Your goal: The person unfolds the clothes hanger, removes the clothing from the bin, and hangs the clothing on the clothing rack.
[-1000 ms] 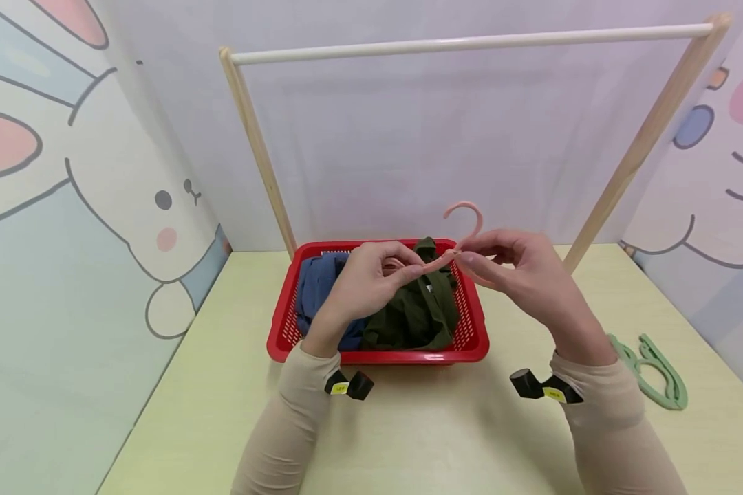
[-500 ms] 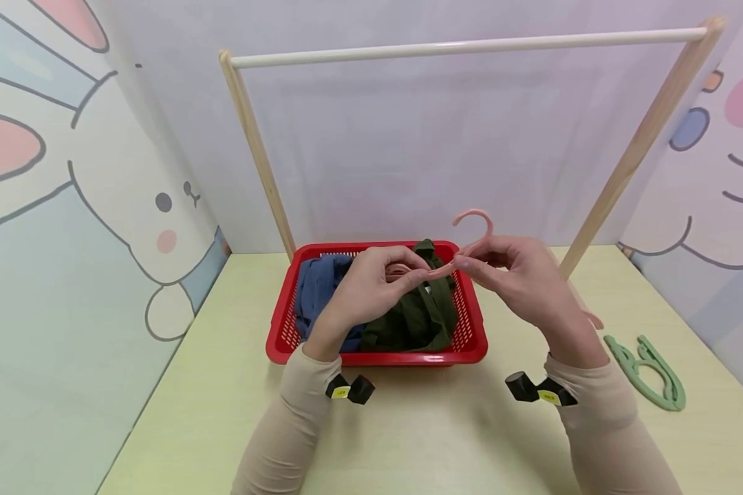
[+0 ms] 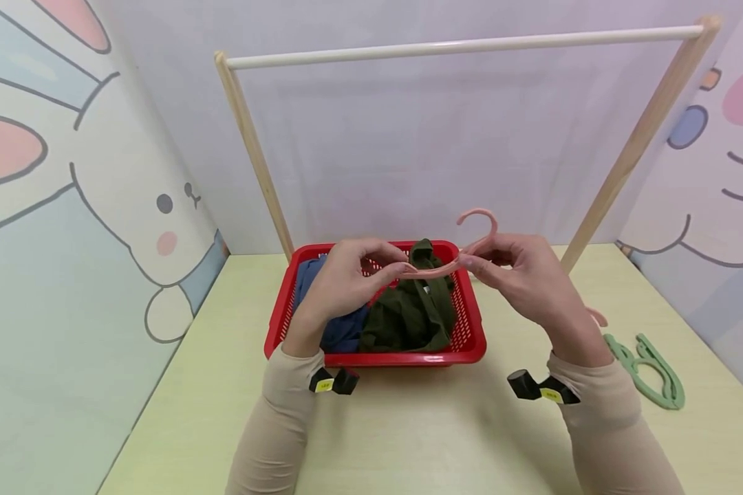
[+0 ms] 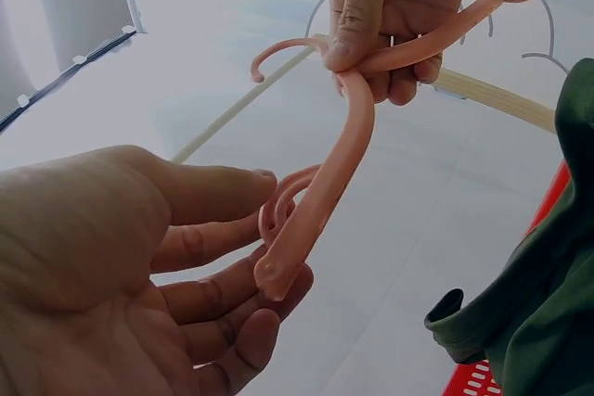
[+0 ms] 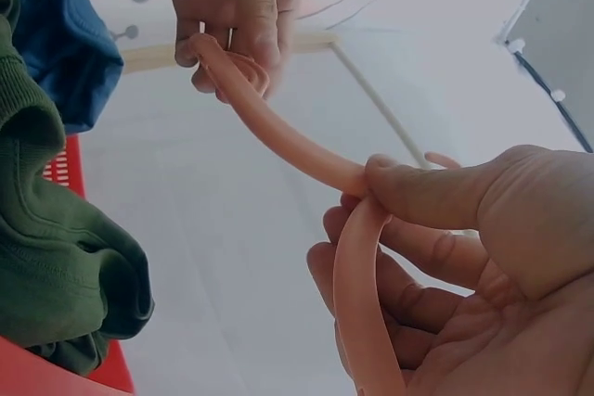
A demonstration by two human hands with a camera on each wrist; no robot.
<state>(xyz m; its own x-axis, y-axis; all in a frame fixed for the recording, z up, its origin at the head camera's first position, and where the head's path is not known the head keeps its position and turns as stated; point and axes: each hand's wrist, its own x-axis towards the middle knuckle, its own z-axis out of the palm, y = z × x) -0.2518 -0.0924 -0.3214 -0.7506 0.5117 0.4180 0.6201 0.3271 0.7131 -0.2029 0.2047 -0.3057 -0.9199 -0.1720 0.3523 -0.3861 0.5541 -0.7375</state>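
Note:
A pink folding hanger (image 3: 433,273) is held in both hands above the basket, its hook curving upward. My right hand (image 3: 523,275) pinches it at the middle joint, below the hook. My left hand (image 3: 349,275) grips the end of one arm; the left wrist view shows the thumb on a curled loop (image 4: 283,201) there. The other arm reaches past my right wrist, and its pink tip (image 3: 596,316) shows beyond it. Below the hands, a red basket (image 3: 402,359) holds a dark green garment (image 3: 408,320) and a blue garment (image 3: 345,331), the blue one partly covered by my left hand.
A clothes rack with a white rail (image 3: 458,48) and wooden posts (image 3: 640,144) stands behind the basket. On the table (image 3: 421,426) at right lies a folded green hanger (image 3: 653,375). Walls with cartoon drawings close in on both sides.
My left hand has moved left, and more of the hanger's arm shows between the hands. The right hand has shifted slightly right with the hook. The hanger's far tip has come into sight.

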